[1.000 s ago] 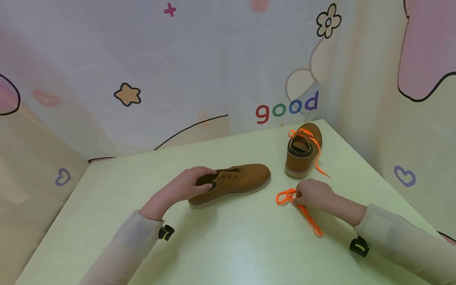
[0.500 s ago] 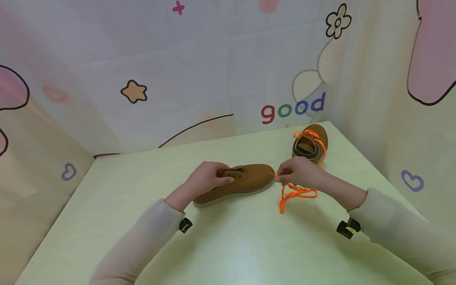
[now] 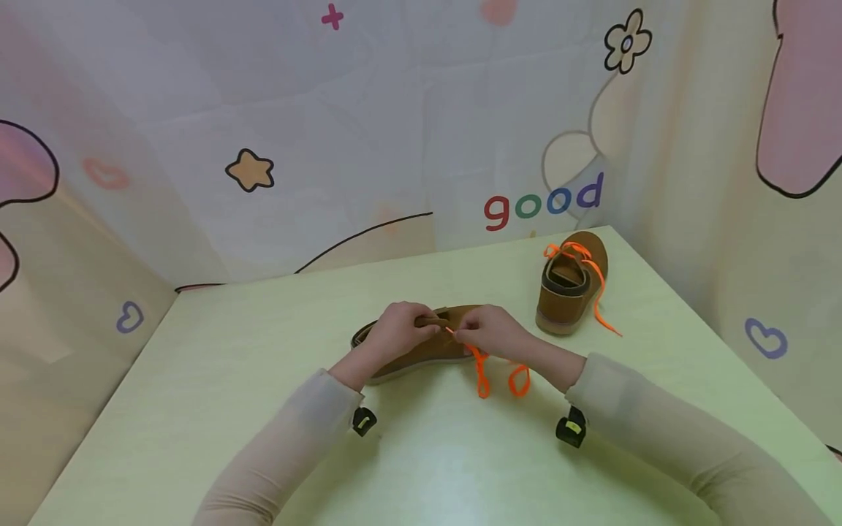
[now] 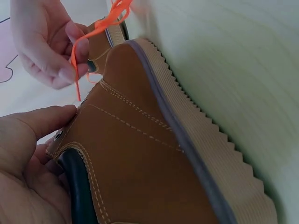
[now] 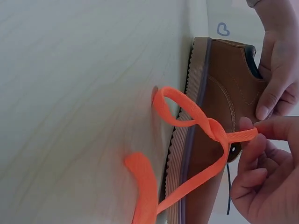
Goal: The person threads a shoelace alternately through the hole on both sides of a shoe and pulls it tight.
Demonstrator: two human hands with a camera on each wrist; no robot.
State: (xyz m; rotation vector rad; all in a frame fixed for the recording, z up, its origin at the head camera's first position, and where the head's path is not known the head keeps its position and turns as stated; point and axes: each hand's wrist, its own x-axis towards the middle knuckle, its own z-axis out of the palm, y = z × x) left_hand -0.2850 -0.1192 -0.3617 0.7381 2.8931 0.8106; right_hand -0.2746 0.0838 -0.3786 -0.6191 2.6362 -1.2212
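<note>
A brown leather shoe (image 3: 421,358) lies sideways on the table, its toe toward the right. My left hand (image 3: 397,332) pinches its eyelet flap, thumb outside and fingers tucked inside the opening, as the left wrist view shows on the shoe's side (image 4: 135,158). Between thumb and fingers my right hand (image 3: 496,332) pinches an orange shoelace (image 5: 205,123) close to its end. The lace's short tip points at the eyelets, right beside my left thumb. The rest of the lace hangs in loops in front of the shoe's sole and down to the table.
A second brown shoe (image 3: 555,307), laced in orange with one long loose end, stands at the back right of the table (image 3: 276,321). Behind the table hangs a printed cloth backdrop (image 3: 355,146) that also covers both sides.
My right hand has picked the lace up from the table and carried it left to the eyelets. My left hand has moved from the shoe's heel opening to its eyelet flap.
</note>
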